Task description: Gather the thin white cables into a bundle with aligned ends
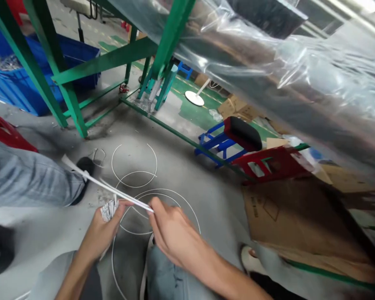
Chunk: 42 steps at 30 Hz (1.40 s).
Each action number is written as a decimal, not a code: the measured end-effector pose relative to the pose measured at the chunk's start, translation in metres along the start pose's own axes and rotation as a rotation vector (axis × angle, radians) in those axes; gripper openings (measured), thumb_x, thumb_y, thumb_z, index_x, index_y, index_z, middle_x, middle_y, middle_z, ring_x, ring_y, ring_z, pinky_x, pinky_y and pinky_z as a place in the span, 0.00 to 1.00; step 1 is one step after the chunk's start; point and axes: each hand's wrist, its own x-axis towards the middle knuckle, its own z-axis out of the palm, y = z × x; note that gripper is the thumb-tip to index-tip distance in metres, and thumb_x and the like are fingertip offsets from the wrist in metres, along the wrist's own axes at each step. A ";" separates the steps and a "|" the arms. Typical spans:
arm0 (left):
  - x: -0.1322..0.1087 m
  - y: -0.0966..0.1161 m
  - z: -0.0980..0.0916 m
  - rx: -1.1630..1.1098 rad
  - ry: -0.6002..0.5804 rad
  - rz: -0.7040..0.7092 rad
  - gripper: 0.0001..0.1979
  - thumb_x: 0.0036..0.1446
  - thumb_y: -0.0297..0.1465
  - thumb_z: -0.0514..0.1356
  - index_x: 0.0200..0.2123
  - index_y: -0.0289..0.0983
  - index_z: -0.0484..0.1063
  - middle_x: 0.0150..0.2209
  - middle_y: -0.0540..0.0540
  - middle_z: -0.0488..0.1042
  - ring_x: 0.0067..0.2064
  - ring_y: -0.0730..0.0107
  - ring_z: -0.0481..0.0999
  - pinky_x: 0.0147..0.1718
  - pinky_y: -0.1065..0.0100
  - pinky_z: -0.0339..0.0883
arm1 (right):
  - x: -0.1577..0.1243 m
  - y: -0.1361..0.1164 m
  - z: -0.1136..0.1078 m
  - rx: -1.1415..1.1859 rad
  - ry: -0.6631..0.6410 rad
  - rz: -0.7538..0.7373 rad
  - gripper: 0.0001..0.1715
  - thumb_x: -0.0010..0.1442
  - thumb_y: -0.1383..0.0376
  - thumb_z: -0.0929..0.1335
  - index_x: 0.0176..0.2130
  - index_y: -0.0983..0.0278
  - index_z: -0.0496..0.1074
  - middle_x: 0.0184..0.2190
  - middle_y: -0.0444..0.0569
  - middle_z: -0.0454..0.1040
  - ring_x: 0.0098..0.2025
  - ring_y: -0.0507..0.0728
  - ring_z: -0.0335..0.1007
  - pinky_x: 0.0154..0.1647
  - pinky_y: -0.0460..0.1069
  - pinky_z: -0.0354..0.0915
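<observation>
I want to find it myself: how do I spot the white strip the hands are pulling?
Look at the grey floor under the green frame, then down to the right hand. It pinches a long white strip: straight and flat, unlike the thin round wire rings.

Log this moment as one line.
left hand: grips white strip bundle | right hand: pinches long white strip | floor: wire rings
</observation>
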 end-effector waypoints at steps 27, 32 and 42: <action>0.008 0.008 0.015 -0.226 0.361 0.123 0.39 0.50 0.58 0.80 0.52 0.31 0.90 0.15 0.57 0.61 0.20 0.76 0.50 0.24 0.67 0.45 | 0.092 0.048 0.068 0.888 -0.205 0.047 0.41 0.70 0.29 0.68 0.48 0.63 0.79 0.38 0.52 0.83 0.37 0.57 0.83 0.34 0.51 0.80; 0.011 0.014 0.015 -0.252 0.384 0.147 0.41 0.52 0.58 0.79 0.57 0.31 0.90 0.16 0.58 0.60 0.21 0.75 0.52 0.24 0.67 0.49 | 0.096 0.054 0.063 0.569 -0.385 -0.151 0.35 0.80 0.38 0.63 0.56 0.60 0.84 0.44 0.51 0.86 0.36 0.56 0.82 0.34 0.50 0.77; 0.011 0.009 -0.001 -0.322 0.365 0.172 0.31 0.49 0.57 0.83 0.44 0.37 0.91 0.34 0.41 0.89 0.19 0.82 0.56 0.24 0.67 0.52 | 0.105 0.074 0.047 0.292 -0.839 -0.186 0.21 0.79 0.55 0.66 0.42 0.61 0.83 0.26 0.40 0.80 0.22 0.49 0.71 0.30 0.47 0.70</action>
